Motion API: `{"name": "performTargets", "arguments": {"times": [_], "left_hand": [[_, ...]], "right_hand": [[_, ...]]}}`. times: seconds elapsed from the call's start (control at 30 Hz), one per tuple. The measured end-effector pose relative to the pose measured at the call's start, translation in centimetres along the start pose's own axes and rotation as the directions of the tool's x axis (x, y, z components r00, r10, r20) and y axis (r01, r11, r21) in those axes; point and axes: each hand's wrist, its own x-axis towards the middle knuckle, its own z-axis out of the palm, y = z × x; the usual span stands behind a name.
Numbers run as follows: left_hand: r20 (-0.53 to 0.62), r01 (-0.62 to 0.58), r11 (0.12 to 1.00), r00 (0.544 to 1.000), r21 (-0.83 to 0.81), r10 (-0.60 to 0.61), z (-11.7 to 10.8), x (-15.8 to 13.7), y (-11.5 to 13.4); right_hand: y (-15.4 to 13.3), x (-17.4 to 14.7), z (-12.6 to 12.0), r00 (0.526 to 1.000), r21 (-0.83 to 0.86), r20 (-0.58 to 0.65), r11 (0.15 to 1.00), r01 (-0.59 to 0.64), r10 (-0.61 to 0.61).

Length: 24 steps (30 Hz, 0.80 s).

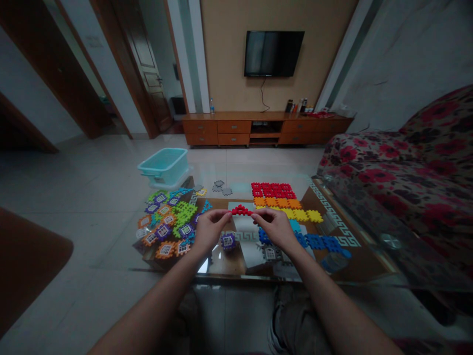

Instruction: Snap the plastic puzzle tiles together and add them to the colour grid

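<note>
Glass desk point(354, 276) is carrying sorted colour rows at 1 o'clock while both hands, left point(209, 229) and right point(275, 228), are pinching a red tile point(241, 211) between them above the centre, probably joining pieces, needing aligned teeth next.

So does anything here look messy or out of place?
Only mildly. The mixed-colour pile left of the left hand is a jumble, while the red rows and orange row are sorted. Both hands hold a red piece. Nothing looks broken.
</note>
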Motion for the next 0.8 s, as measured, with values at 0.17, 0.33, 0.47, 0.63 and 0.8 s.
{"name": "performTargets", "arguments": {"times": [0.17,0.33,0.47,0.63,0.8], "left_hand": [[0.000,-0.010,1.000,1.000,0.012,0.010,0.04,-0.17,0.14],[-0.005,-0.019,1.000,1.000,0.022,0.019,0.10,-0.25,0.29],[-0.013,-0.026,0.999,1.000,0.040,0.026,0.17,-0.25,0.41],[-0.030,-0.021,0.999,0.999,0.032,0.022,0.23,-0.33,0.54],[-0.026,-0.032,0.999,0.999,0.037,0.033,0.14,-0.35,0.37]], "right_hand": [[-0.29,-0.06,0.04,1.000,0.018,-0.008,1.000,-0.012,0.012],[-0.33,-0.05,0.09,1.000,0.027,-0.008,1.000,-0.004,0.004],[-0.04,0.00,0.15,1.000,0.023,-0.003,1.000,-0.008,0.008],[0.29,0.08,0.22,1.000,0.015,-0.006,1.000,-0.013,0.013],[0.32,0.04,0.15,1.000,-0.040,-0.017,0.999,0.024,-0.025]]}}
